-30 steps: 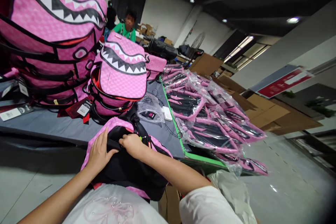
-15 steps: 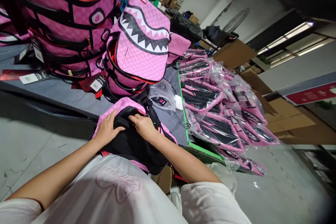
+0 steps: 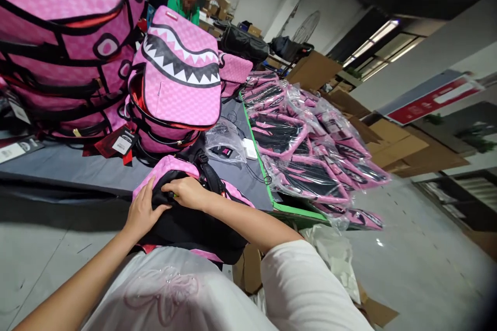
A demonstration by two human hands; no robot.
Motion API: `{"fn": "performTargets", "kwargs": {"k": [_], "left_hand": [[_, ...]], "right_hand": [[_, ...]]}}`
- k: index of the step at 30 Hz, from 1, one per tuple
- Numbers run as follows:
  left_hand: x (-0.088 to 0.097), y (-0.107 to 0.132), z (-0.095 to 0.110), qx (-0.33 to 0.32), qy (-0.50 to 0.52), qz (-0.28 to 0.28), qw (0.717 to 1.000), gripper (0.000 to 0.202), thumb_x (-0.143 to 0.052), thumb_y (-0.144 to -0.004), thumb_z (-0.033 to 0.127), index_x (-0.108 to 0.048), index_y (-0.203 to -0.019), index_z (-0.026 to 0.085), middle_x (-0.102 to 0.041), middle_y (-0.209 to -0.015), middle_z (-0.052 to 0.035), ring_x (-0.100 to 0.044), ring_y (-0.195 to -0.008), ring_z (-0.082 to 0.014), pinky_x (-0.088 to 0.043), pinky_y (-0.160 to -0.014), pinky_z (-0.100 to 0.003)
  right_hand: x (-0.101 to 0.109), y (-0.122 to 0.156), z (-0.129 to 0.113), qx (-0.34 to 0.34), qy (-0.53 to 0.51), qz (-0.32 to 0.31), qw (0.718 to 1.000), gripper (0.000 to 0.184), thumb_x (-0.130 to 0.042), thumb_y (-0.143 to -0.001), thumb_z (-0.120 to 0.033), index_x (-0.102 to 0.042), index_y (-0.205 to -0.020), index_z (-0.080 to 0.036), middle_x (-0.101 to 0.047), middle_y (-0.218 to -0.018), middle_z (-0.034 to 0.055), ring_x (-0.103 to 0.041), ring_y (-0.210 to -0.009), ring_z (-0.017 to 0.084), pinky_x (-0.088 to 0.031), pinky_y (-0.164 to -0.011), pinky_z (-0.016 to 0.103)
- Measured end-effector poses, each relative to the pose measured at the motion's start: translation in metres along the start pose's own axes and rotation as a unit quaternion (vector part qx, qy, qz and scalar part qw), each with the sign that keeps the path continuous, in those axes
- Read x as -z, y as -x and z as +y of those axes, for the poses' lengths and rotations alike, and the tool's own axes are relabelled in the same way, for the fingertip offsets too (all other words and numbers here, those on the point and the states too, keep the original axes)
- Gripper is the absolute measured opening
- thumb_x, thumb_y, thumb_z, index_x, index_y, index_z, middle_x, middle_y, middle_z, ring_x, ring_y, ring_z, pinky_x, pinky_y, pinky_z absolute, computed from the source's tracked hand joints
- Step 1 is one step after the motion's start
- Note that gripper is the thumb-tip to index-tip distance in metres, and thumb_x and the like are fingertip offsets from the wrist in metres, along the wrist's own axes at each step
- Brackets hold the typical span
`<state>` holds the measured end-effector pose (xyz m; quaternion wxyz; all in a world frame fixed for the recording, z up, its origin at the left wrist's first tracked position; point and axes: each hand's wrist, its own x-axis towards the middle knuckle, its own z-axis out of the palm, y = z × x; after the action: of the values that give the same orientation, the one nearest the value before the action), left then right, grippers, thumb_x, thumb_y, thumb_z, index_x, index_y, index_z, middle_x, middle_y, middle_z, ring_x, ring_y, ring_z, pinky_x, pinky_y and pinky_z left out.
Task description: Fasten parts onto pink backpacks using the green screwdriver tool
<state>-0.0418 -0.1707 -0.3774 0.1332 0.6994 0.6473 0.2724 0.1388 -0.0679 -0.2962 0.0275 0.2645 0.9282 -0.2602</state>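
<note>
My left grip (image 3: pixel 142 210) lies flat on likely-unfinished pink-black fabric backpack (image 3: pixel 194 227), right grip (image 3: pixel 187 193) clutches small black-green object (image 3: pixel 171 194); plastic-bagged pink backpacks (image 3: pixel 278 134) look done.

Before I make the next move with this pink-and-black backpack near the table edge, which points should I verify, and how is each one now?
1. Left hand resting on the backpack: ok.
2. Right hand gripping the small dark-and-green item: cannot tell, fingers partly hide it.
3. Black strap clear of the fingertips: ok.
4. Backpack wholly above the table: not ok, its lower part extends past the edge.
5. Clear plastic packet apart from both hands: ok.
</note>
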Motion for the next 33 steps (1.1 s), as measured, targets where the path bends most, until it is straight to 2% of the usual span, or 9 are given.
{"fn": "performTargets", "kwargs": {"k": [2, 4, 8, 11, 15, 20, 26, 33], "left_hand": [[-0.002, 0.002, 0.0, -0.008, -0.007, 0.011, 1.0, 0.089, -0.066, -0.087, 0.052, -0.022, -0.157, 0.018, -0.055, -0.144, -0.0193, -0.059, -0.128, -0.0349, -0.053, -0.1, -0.048], [-0.005, 0.003, -0.002, -0.012, -0.016, 0.019, 1.0, 0.089, -0.065, -0.088, 0.052, -0.021, -0.158, 0.019, -0.055, -0.144, -0.0194, -0.06, -0.127, -0.0348, -0.055, -0.099, -0.048], [-0.013, 0.005, -0.007, -0.015, -0.03, 0.033, 0.999, 0.088, -0.063, -0.09, 0.051, -0.018, -0.159, 0.021, -0.055, -0.144, -0.0189, -0.061, -0.127, -0.0346, -0.055, -0.099, -0.05], [-0.018, 0.006, -0.009, -0.022, -0.034, 0.052, 0.998, 0.086, -0.06, -0.091, 0.05, -0.017, -0.16, 0.022, -0.056, -0.143, -0.0187, -0.062, -0.125, -0.0343, -0.056, -0.098, -0.051], [-0.022, 0.008, -0.008, -0.036, -0.044, 0.073, 0.996, 0.085, -0.058, -0.093, 0.048, -0.014, -0.161, 0.021, -0.055, -0.144, -0.0202, -0.062, -0.126, -0.0346, -0.058, -0.096, -0.051], [-0.023, 0.009, -0.008, -0.035, -0.044, 0.073, 0.996, 0.082, -0.056, -0.094, 0.04, -0.013, -0.161, 0.022, -0.053, -0.146, -0.0197, -0.06, -0.129, -0.0334, -0.056, -0.099, -0.052], [-0.024, 0.01, -0.009, -0.049, -0.059, 0.066, 0.995, 0.084, -0.054, -0.093, 0.028, -0.006, -0.162, 0.023, -0.049, -0.151, -0.0196, -0.058, -0.131, -0.0329, -0.055, -0.102, -0.053], [-0.022, 0.011, -0.009, -0.042, -0.067, 0.045, 0.996, 0.087, -0.056, -0.093, 0.033, -0.004, -0.161, 0.021, -0.051, -0.148, -0.0214, -0.056, -0.133, -0.036, -0.052, -0.104, -0.056]], "right_hand": [[0.0, 0.002, 0.004, 0.006, -0.051, 0.01, 0.999, 0.034, -0.059, -0.089, -0.009, -0.069, -0.119, -0.022, -0.073, -0.12, 0.0061, -0.069, -0.106, 0.019, -0.045, -0.079, 0.024], [0.001, 0.001, 0.007, 0.009, -0.083, 0.01, 0.996, 0.035, -0.06, -0.088, -0.008, -0.07, -0.118, -0.022, -0.074, -0.118, 0.0056, -0.069, -0.105, 0.018, -0.046, -0.082, 0.023], [0.003, -0.003, 0.009, -0.003, -0.079, 0.013, 0.997, 0.028, -0.063, -0.087, -0.011, -0.074, -0.111, -0.021, -0.077, -0.102, 0.0042, -0.072, -0.091, 0.017, -0.047, -0.073, 0.022], [0.0, -0.004, 0.004, -0.053, -0.074, 0.037, 0.995, 0.023, -0.065, -0.088, -0.017, -0.076, -0.107, -0.022, -0.078, -0.097, 0.0038, -0.072, -0.088, 0.017, -0.045, -0.068, 0.022], [-0.001, -0.008, -0.006, -0.114, -0.042, 0.047, 0.992, 0.021, -0.064, -0.089, -0.023, -0.077, -0.105, -0.021, -0.078, -0.096, 0.0071, -0.073, -0.092, 0.022, -0.048, -0.071, 0.027], [0.011, -0.012, -0.021, -0.138, 0.002, 0.025, 0.99, 0.021, -0.061, -0.089, -0.025, -0.077, -0.101, -0.017, -0.078, -0.097, 0.0119, -0.073, -0.095, 0.027, -0.053, -0.074, 0.032], [0.02, -0.01, -0.036, -0.131, 0.046, -0.014, 0.99, 0.017, -0.064, -0.086, -0.022, -0.075, -0.094, -0.012, -0.077, -0.09, 0.0154, -0.075, -0.089, 0.03, -0.056, -0.073, 0.034], [0.02, -0.008, -0.037, -0.159, 0.043, -0.016, 0.986, 0.019, -0.061, -0.089, -0.024, -0.075, -0.095, -0.013, -0.077, -0.095, 0.0151, -0.075, -0.091, 0.03, -0.055, -0.072, 0.034]]}}
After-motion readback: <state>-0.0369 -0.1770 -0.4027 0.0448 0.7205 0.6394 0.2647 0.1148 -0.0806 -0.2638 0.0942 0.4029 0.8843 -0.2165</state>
